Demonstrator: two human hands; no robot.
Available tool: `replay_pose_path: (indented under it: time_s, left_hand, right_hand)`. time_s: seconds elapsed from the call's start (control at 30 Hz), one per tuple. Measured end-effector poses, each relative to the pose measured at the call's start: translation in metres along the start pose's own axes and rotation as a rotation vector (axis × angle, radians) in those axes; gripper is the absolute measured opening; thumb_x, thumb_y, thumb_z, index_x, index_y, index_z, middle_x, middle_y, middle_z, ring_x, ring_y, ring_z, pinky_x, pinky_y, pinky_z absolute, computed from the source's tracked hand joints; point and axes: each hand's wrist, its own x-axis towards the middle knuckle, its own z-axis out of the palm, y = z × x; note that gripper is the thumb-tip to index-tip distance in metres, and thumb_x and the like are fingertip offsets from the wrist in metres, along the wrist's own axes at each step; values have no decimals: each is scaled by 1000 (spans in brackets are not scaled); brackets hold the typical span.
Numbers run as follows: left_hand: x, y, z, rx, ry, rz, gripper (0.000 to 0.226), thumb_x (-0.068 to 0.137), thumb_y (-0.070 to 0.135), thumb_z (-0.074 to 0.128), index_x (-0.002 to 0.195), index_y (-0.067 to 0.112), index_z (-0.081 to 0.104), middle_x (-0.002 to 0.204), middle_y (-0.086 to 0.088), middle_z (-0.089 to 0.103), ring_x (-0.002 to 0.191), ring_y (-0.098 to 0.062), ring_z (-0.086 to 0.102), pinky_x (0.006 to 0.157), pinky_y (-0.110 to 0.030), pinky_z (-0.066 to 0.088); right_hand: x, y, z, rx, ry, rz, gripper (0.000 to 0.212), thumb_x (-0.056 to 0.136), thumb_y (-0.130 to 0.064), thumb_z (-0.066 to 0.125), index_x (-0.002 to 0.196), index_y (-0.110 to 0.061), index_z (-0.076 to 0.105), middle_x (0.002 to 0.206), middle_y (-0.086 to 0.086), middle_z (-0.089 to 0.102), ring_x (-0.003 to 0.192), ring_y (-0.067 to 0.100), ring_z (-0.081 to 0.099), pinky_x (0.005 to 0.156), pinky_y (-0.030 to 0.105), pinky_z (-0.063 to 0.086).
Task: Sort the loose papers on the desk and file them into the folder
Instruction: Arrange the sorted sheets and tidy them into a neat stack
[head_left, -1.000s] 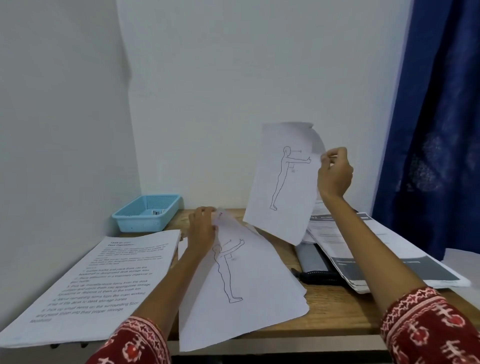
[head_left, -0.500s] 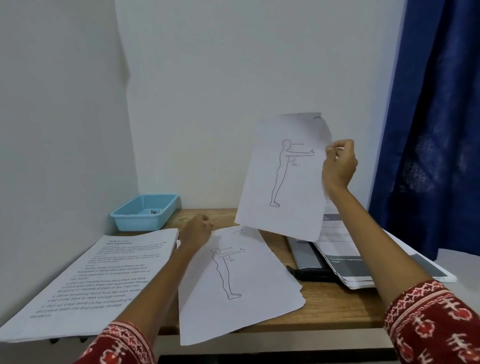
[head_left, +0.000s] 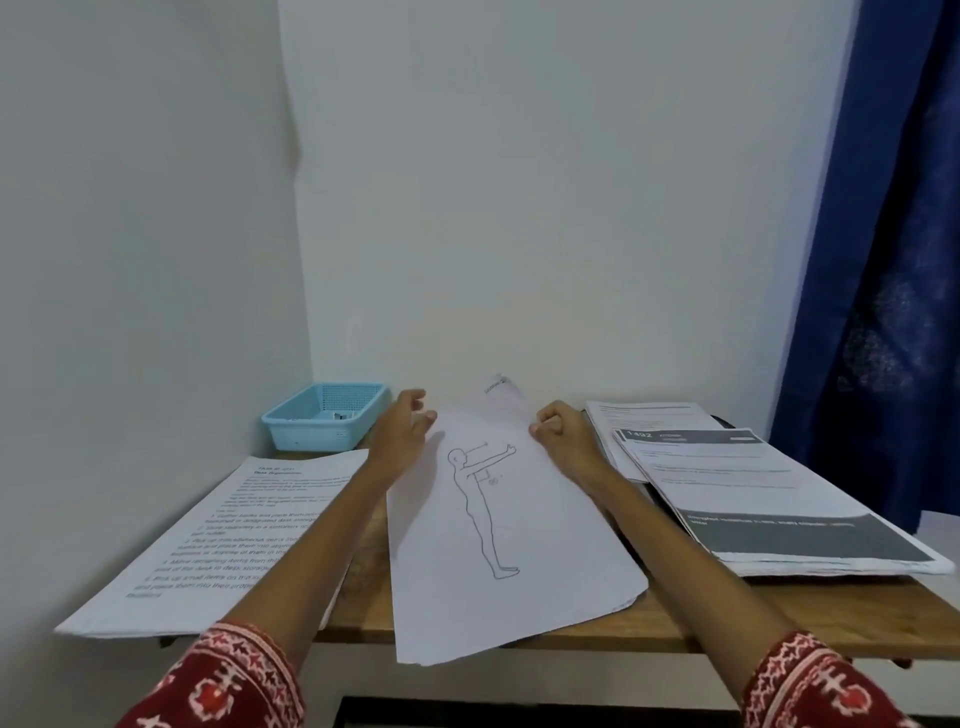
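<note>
A white sheet with an outline drawing of a standing figure (head_left: 493, 545) lies on top of another sheet in the middle of the wooden desk (head_left: 691, 618), its near end hanging over the front edge. My right hand (head_left: 563, 441) has its fingers curled at the sheet's upper right edge and pinches it there. At the upper left edge my left hand (head_left: 402, 436) touches the sheet with loosely bent fingers. A stack of printed text pages (head_left: 218, 535) lies at the left. A dark folder edge (head_left: 658, 506) shows under the right paper stack (head_left: 753, 499).
A light blue plastic basket (head_left: 324, 421) stands at the back left corner against the wall. A blue curtain (head_left: 883, 260) hangs at the right. The left and right stacks overhang the desk's edges.
My right hand brought the raised figure sheet down onto the figure sheet lying in the middle. My left hand moved to that sheet's upper left edge. The camera tilted toward the desk.
</note>
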Motion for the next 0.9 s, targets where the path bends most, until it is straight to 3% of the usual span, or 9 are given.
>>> replay_pose_path:
  time_s: [0.2, 0.27, 0.33, 0.43, 0.5, 0.6, 0.73, 0.8, 0.9]
  left_hand:
    - [-5, -25, 20, 14, -24, -18, 34, 89, 8, 57, 123, 5, 52, 115, -9, 60, 111, -25, 54, 101, -45, 38]
    - [-7, -28, 24, -52, -34, 18, 28, 87, 2, 57, 115, 5, 56, 107, -6, 59, 102, -19, 54, 96, -34, 41]
    - [-10, -26, 27, -105, -51, 58, 22, 85, -8, 53, 91, 12, 61, 92, -2, 61, 87, -13, 55, 79, -20, 41]
    - [-17, -29, 36, -203, -72, 53, 39, 83, -19, 45, 66, 15, 53, 73, 0, 60, 73, -9, 56, 69, -14, 41]
    - [-22, -38, 44, -242, -87, 46, 41, 84, -21, 42, 67, 16, 53, 68, 2, 61, 71, -10, 58, 71, -19, 43]
    - [-25, -46, 50, -194, -171, 26, 41, 89, -11, 40, 79, 24, 58, 66, 9, 65, 67, -5, 58, 70, -20, 43]
    - [-25, -42, 51, -95, -242, 48, 18, 90, 9, 54, 93, 25, 60, 83, 13, 62, 64, -4, 52, 63, -14, 39]
    - [-25, -43, 51, -36, -252, 48, 19, 86, 19, 64, 102, 27, 59, 88, 15, 58, 65, -3, 49, 65, -15, 38]
    - [-22, -46, 51, 0, -303, 30, 18, 80, 20, 71, 94, 28, 62, 80, 16, 59, 69, 1, 50, 69, -20, 38]
  right_hand:
    - [-16, 6, 14, 58, -142, 51, 23, 89, -5, 59, 74, -17, 47, 52, -11, 54, 42, -1, 44, 38, 14, 30]
    - [-19, 4, 14, 73, -254, 74, 20, 89, -7, 60, 75, -16, 49, 42, -14, 52, 36, -2, 38, 37, 16, 28]
    - [-21, 1, 11, 19, -360, 75, 20, 89, -15, 63, 72, -16, 53, 46, -13, 55, 39, 1, 44, 40, 15, 32]
    - [-11, 5, 6, 11, -247, 134, 21, 90, -25, 62, 72, -14, 58, 72, 1, 66, 52, 15, 56, 45, 21, 42]
    - [0, 12, 1, -102, -90, 135, 15, 88, -20, 60, 76, -12, 58, 81, 5, 67, 59, 19, 58, 54, 25, 44]
    - [14, 22, 0, -323, -34, 171, 4, 81, -10, 58, 82, -13, 60, 85, -1, 65, 77, 19, 60, 69, 28, 45]
    - [23, 33, 9, -315, -91, 256, 20, 73, 1, 56, 68, -17, 48, 71, -1, 57, 64, 19, 53, 57, 24, 40]
    - [26, 39, 11, -305, -121, 259, 25, 73, -3, 63, 64, -19, 46, 71, -1, 57, 66, 19, 54, 58, 25, 40]
    - [26, 43, 12, -261, -171, 263, 23, 74, -18, 74, 69, -19, 51, 71, 1, 61, 59, 17, 54, 58, 25, 40]
